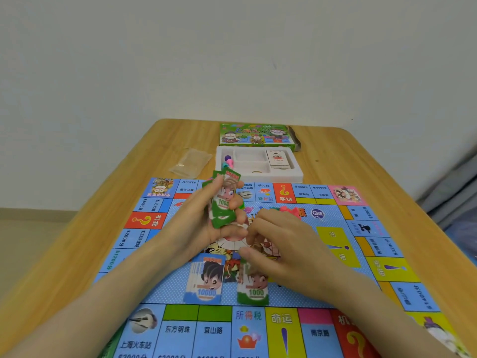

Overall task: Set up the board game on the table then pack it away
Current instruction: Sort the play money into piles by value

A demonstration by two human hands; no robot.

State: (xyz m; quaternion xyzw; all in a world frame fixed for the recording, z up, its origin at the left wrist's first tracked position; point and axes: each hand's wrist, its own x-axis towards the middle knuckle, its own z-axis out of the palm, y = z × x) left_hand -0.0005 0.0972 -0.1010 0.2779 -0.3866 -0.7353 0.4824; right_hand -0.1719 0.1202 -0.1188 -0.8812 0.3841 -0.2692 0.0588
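We see left hand (204, 228) clamped on green notes (222, 204) over board (167, 290) centre; right hand (281, 245) fingers curled, grip unclear.

Likely a plain home room. A wooden table (335, 161) stands against a bare white wall (232, 60), rumpled cloth (454, 192) at the right.

Smooth light-wood bench (348, 156), faint grain, low sheen. Thin printed-paper game board (296, 288), sl. glossy. Matt thin paper: green notes (222, 205) & blue notes (206, 280). White moulded plastic tray (296, 174), matt, smooth walls. Shiny coloured plastic pawns (228, 159). Printed card-stock cards (280, 158). Printed cardboard box (255, 135), semi-gloss. Clear plastic-film bag (191, 161), crinkled. Matt painted wall (232, 60). Grey cloth (449, 187), soft folds, matt.
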